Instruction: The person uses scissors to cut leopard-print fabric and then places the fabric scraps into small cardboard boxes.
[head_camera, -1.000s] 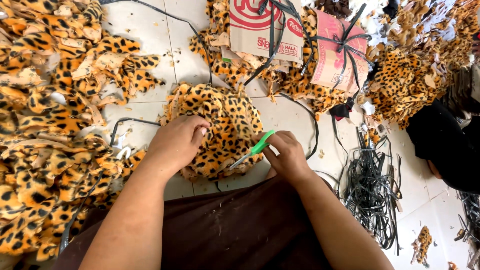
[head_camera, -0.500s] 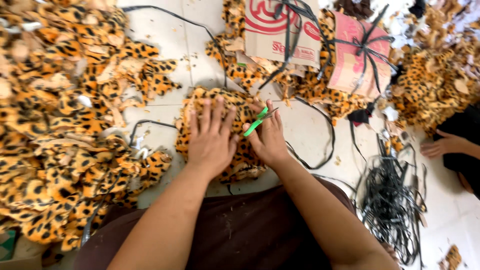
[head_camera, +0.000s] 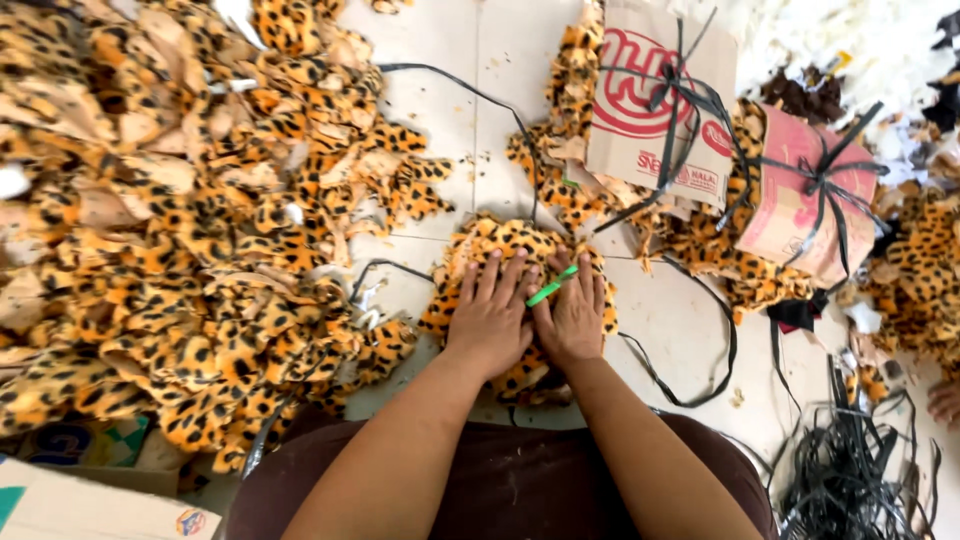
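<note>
Both hands press flat on a small stack of leopard-print fabric pieces (head_camera: 500, 245) lying on the tiled floor (head_camera: 450, 120): the left hand (head_camera: 490, 315) has its grip spread wide with fingers splayed on the cloth, and the right hand (head_camera: 575, 320), just beside it at 3 o'clock, lies open-palmed with a thin green tool (head_camera: 552, 286) pinned under its fingers. The stack looks gathered and flattened but not yet tied, judging by the two tied bundles (head_camera: 660, 100) at 1 o'clock, the black straps (head_camera: 860, 470) at 4 o'clock and the big loose heap of cloth (head_camera: 150, 250) at 9 o'clock.
</note>
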